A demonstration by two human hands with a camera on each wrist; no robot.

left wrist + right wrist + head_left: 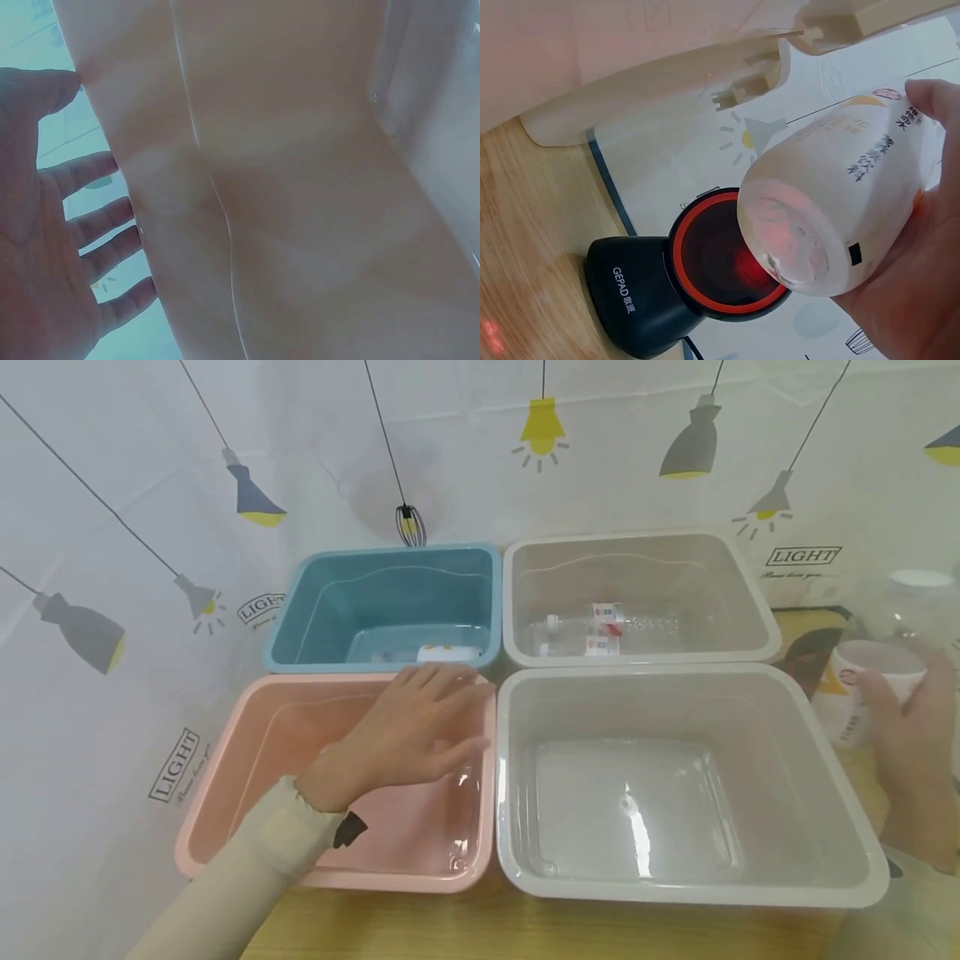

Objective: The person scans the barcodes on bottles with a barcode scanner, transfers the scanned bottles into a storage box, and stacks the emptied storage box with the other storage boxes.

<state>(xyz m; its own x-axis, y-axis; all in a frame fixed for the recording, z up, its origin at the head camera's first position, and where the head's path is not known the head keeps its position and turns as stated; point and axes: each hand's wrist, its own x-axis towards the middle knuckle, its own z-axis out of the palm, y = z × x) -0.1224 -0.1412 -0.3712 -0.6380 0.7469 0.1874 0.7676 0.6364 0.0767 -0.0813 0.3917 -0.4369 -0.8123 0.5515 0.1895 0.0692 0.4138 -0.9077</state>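
Observation:
My right hand point(911, 727) grips a bottle point(832, 195) with a white label and dark lettering. In the right wrist view the bottle's clear base faces a black scanner point(634, 292) with a red-ringed round window, overlapping that window. My left hand point(408, 722) is over the pink tub point(225, 752), fingers spread and straight. In the left wrist view, its fingertips are right at the tub's rim, and nothing is in its palm.
Beside the pink tub stands a pale grey tub point(690, 893). Behind are a blue tub point(382, 560) with a white-labelled bottle point(450, 653), and a beige tub point(630, 547) with clear bottles point(652, 625). A white-lidded clear container point(922, 581) appears at far right.

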